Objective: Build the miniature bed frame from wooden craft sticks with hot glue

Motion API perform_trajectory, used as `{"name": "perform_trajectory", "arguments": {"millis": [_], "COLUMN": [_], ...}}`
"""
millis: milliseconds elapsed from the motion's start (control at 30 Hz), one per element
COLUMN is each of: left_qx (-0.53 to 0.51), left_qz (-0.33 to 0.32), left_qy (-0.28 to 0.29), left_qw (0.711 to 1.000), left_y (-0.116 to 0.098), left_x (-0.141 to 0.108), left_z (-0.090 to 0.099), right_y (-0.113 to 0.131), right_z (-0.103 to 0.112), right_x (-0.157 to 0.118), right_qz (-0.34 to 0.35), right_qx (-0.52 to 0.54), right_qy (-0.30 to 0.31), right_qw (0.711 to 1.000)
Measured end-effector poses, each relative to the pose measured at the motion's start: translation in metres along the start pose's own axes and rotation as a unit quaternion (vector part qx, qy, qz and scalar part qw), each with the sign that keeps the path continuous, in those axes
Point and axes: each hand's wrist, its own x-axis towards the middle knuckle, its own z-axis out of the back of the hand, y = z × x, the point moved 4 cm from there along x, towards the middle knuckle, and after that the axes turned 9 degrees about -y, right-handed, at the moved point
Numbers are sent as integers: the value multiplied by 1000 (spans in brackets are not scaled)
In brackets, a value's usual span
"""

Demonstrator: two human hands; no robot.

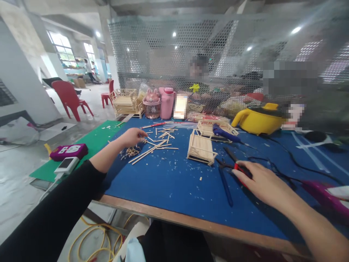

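Observation:
Over the left side of the blue work mat, my left hand (133,137) is closed in a pinch; whatever its fingertips hold is too small to make out. Thin wooden sticks (154,150) lie scattered beside those fingers, with a heap of short offcuts (131,152) below them. My right hand (255,177) is wrapped round red-handled pliers (236,171) on the mat. A blue handle (226,187) lies alongside; I cannot tell if it belongs to the same tool. Left of the pliers stands a small stick-built frame (201,148), with a second frame (200,128) behind it.
A blue glue gun (225,134) rests against the rear frame. Farther back are a yellow pot (257,120), a pink bottle (167,103), a pink jar (151,105) and a larger stick model (127,102). Cables (297,160) cross the right side. A perforated screen (152,54) borders the far edge; people sit beyond it.

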Motion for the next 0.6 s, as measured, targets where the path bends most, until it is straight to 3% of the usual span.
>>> {"name": "perform_trajectory", "arguments": {"millis": [100,267,433,600], "left_qx": [18,42,30,11], "left_qz": [-39,-60,-74,-46], "left_qy": [53,65,24,-26], "left_qw": [998,995,997,999], "left_y": [-9,-16,-17,-21], "left_x": [1,7,6,-1], "left_z": [-17,-26,-24,-17], "right_y": [-2,-4,-14,-20], "right_z": [0,1,3,12], "right_x": [-8,-5,2,-2], "right_qz": [10,-46,-79,-131], "right_qx": [-46,-64,-30,27], "right_qy": [9,33,67,67], "right_qw": [999,996,994,989]}}
